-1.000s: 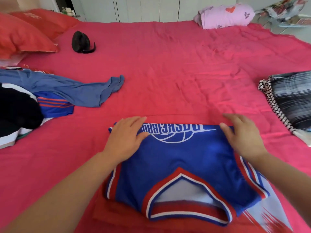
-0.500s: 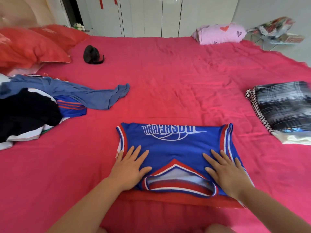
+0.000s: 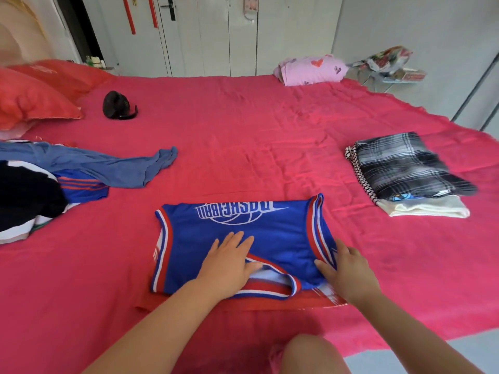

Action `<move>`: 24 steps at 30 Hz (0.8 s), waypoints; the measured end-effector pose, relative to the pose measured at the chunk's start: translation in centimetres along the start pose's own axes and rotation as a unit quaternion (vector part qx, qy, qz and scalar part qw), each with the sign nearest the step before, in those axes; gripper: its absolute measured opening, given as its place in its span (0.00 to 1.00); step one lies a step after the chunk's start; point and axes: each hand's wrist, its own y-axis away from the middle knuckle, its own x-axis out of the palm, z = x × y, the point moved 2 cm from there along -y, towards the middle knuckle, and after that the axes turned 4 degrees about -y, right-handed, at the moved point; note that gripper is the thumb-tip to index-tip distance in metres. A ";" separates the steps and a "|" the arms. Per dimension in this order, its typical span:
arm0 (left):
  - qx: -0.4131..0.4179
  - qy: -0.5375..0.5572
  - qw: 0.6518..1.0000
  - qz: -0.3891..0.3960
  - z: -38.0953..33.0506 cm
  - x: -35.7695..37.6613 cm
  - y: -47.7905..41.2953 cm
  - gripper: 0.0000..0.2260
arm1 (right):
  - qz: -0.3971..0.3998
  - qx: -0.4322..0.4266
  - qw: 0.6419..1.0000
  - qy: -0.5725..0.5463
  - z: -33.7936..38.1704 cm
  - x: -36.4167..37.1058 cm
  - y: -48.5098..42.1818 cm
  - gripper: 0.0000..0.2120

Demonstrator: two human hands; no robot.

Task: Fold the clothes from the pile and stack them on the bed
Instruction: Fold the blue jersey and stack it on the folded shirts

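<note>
Near the middle of the bed point(image 3: 270, 147), flat and partly folded: the jersey point(image 3: 283, 238), collar toward the near edge, lettering upside down along the far edge, long axis running left to right. Pressed flat on its near-middle, just left of the collar opening, fingers straight and gripping nothing: the left hand point(image 3: 226, 265). At the striped trim on the right side, thumb laid leftward on the blue cloth: the right hand point(image 3: 348, 271). Impossible to tell whether hooked under that edge or merely resting on it.

Judged as mid-fold, with a crosswise fold probably next: right edge to be carried leftward along the long axis, hinging at the spot pinned by the left palm. Much the nearer to that edge, the right hand; better placed as anchor, the left.

After that, likely a trip right and somewhat farther to the stack point(image 3: 405, 171), well apart from the jersey and on the right hand's side. Off at the left edge, unfolded, the pile point(image 3: 32, 195).
</note>
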 end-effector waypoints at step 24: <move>0.008 -0.097 0.995 0.029 -14.6 0.3 -20.0 0.22 | -0.041 -0.005 0.994 -0.100 -1.1 1.4 1.5 0.32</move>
